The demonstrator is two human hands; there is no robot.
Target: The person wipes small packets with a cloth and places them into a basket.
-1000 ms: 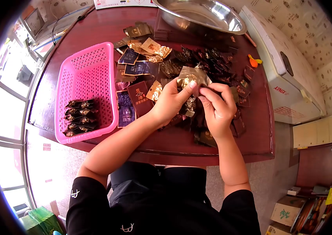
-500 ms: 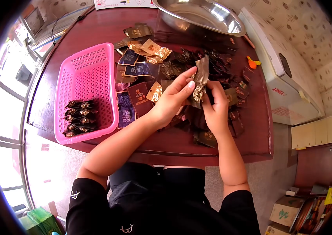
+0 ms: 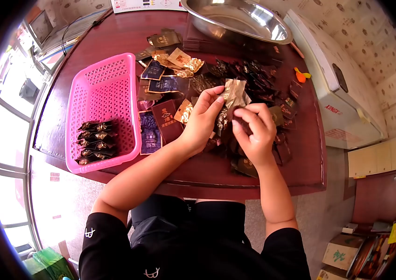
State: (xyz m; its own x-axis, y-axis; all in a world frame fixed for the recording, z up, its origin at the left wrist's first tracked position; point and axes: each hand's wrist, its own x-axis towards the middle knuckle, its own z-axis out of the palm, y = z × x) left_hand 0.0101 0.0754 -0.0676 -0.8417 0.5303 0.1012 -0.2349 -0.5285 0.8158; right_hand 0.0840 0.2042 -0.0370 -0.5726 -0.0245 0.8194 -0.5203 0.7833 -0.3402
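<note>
Between my hands is a crinkled gold-brown foil packet [image 3: 234,93]. My left hand [image 3: 202,116] grips its left side between thumb and fingers. My right hand [image 3: 257,133] is closed in a pinch at the packet's lower right; what the fingertips hold there is too small to make out. Below and behind lie many dark packets [image 3: 258,79] in a loose pile. Gold packets [image 3: 182,59], blue packets [image 3: 164,84] and a dark red packet [image 3: 166,119] lie left of my hands. A pink basket [image 3: 138,112] holds several dark packets [image 3: 96,142] in a row.
A large steel bowl [image 3: 240,18] stands at the back of the red table [image 3: 100,39], near a white device [image 3: 149,4]. An orange and yellow object [image 3: 302,75] lies at the right. Beyond the right edge stands a white appliance [image 3: 338,109]; boxes [image 3: 342,249] are at the lower right.
The foil packet has been turned between my hands and its gold-brown face now shows. My right fingers have curled into a pinch, and my left hand has shifted slightly left.
</note>
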